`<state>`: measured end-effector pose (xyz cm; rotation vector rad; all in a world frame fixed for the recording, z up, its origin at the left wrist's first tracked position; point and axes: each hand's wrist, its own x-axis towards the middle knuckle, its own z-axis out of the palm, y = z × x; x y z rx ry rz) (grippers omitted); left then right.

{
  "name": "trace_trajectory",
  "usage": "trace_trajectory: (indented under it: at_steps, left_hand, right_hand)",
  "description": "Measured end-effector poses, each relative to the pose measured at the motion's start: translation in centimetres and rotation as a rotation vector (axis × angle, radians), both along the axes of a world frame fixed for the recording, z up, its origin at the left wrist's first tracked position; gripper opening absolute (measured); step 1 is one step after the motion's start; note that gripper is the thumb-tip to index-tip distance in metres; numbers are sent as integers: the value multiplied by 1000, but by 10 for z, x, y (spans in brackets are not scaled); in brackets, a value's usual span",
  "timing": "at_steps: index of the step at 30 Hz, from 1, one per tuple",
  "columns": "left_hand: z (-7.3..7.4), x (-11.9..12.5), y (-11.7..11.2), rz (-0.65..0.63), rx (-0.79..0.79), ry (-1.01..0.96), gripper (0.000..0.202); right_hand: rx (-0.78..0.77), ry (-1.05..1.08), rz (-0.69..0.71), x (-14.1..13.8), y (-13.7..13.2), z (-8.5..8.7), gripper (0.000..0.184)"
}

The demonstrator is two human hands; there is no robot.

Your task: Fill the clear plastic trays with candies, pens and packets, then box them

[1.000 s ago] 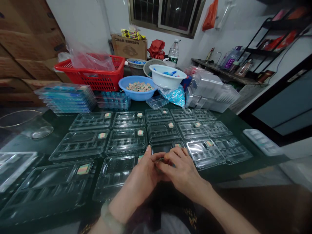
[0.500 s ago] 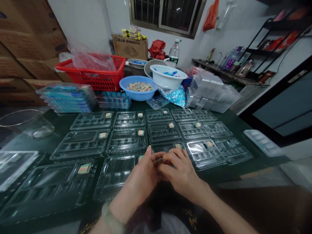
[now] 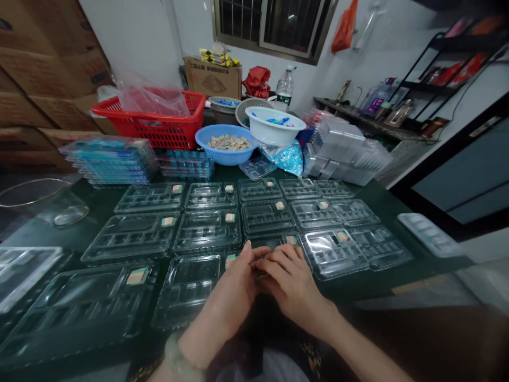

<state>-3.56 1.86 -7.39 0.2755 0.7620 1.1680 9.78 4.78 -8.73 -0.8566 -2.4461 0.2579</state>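
Just above the table's near edge, my left hand and my right hand meet. The left is cupped with its thumb raised, and the right's curled fingers reach into it. A small tan bit shows between them, mostly covered by fingers, so its kind is hidden. Rows of clear plastic blister trays lie around them. Many hold one small striped block in a corner pocket. One such block shows just beyond my right fingers, and another beside my left thumb.
Behind the trays stand a blue basin of small striped blocks, a white basin with blue items, and a red basket. Stacked filled packs are at left, stacked clear plastic packs at right. A clear round container stands far left.
My right fingers have shifted slightly over the left palm, and the tan bit between the hands shows a little more. The trays and basins stay put.
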Motion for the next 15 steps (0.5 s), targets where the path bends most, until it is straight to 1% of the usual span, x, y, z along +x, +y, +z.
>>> trace_trajectory:
  at_steps: [3,6,11,15]
  left_hand:
    - [1,0,1,9,-1,15,37]
    - [1,-1,2,7,-10,-13,37]
    - [-1,-2,2,36,-31,-48,36]
    - [-3,1,1,-21,45,24,39]
  right_hand:
    - [5,-1,-4,-2,-1,-2,19]
    - [-28,62,-20,-2,-4,-6,17]
    - [-159,216,-40,5,-5,-5,10]
    - [-275,255,-44,10,0,2,11]
